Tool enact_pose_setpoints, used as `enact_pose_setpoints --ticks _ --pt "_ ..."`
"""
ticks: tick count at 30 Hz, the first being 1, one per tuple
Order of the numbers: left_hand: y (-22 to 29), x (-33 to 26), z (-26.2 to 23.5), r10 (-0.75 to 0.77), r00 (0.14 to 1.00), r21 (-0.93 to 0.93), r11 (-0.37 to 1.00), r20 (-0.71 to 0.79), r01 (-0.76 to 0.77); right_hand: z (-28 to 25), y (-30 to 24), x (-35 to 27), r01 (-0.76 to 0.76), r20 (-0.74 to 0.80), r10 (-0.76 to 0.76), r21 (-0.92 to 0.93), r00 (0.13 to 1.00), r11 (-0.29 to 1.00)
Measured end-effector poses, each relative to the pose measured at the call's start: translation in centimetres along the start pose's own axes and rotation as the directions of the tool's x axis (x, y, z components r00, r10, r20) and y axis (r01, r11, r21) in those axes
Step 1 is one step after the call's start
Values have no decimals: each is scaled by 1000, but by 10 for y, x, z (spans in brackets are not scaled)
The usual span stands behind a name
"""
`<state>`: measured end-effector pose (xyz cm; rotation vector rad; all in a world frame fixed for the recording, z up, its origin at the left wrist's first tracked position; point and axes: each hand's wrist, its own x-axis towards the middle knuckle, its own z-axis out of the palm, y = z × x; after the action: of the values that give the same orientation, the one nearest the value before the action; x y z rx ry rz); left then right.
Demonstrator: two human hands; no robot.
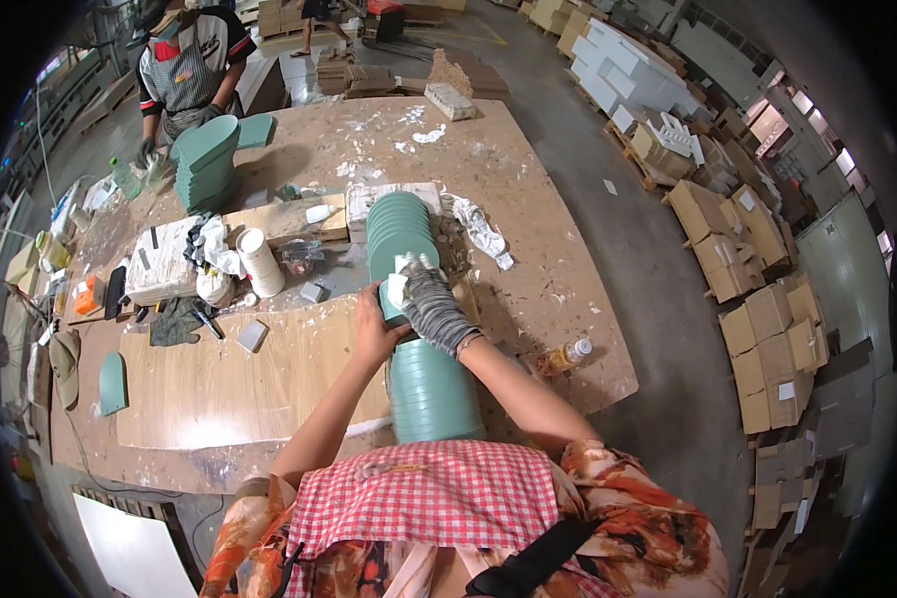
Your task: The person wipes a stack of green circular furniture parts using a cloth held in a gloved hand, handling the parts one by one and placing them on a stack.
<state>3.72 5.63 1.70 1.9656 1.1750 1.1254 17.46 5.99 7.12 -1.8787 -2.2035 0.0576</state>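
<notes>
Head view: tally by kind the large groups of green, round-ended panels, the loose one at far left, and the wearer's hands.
Large green panel groups: 3 (back, middle, near)
Loose green round-ended panel: 1
Bare left hand: 1
Grey-gloved right hand: 1
Total: 6

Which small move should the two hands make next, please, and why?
Probably, the gloved right hand should slide the white piece gently along the green panel, because that hand has it over the panel, whose edge the bare left hand holds.

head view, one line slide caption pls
Bare left hand and gloved right hand on a green panel, between a far stack and near stack.
</notes>
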Motion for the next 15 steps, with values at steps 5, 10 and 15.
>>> enact_pose_setpoints --ticks 5,10,15 --pt "-11 0 2 95 994 -155 984 50 -87 -8 -43 -14 187 55 -181 -136 982 973" --pt "-9 -3 3 102 994 -190 977 35 -94 -3 -42 -12 100 72 -90 -153 993 983" --pt "2 -5 3 -67 993 -152 985 93 81 29 25 -9 -93 -149 81 -74 985 993"
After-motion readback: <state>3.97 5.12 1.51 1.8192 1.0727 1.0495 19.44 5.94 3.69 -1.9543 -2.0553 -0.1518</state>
